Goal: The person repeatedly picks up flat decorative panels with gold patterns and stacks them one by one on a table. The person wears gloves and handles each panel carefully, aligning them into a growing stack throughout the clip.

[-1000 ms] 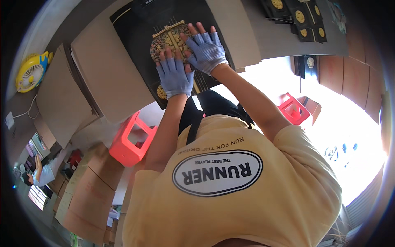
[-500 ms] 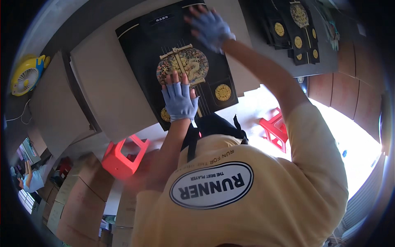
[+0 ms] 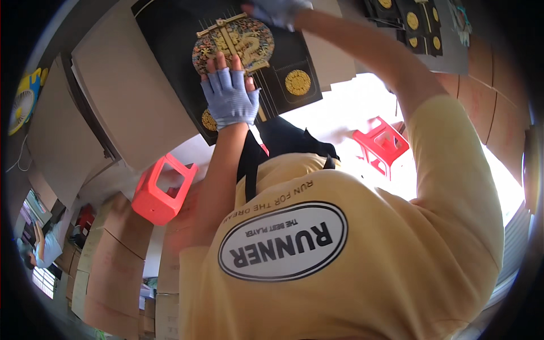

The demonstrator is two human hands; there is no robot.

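Observation:
A black printed sheet (image 3: 286,51) with a round multicoloured dragon emblem and gold medallions lies flat in front of me, its far edge cut off by the picture. My left hand (image 3: 231,97), in a pale blue fingerless glove, rests on the sheet's near part with fingers stretched out, just below the emblem. At the top edge my right hand (image 3: 277,10), gloved alike, is over the sheet's far part. Its fingers point left and look extended, though they are partly out of the picture. Neither hand grips anything.
Grey-brown board (image 3: 127,85) lies beneath and left of the sheet. More black printed pieces (image 3: 413,22) lie at the far right. Red stools (image 3: 164,190) stand on both sides. Cardboard boxes (image 3: 116,266) are stacked lower left, a yellow fan (image 3: 24,105) at far left, and another person (image 3: 48,246) beyond.
The whole view has shifted, so the sheet sits higher in the picture. My left hand stays on it below the emblem. My right hand has moved partly out at the top.

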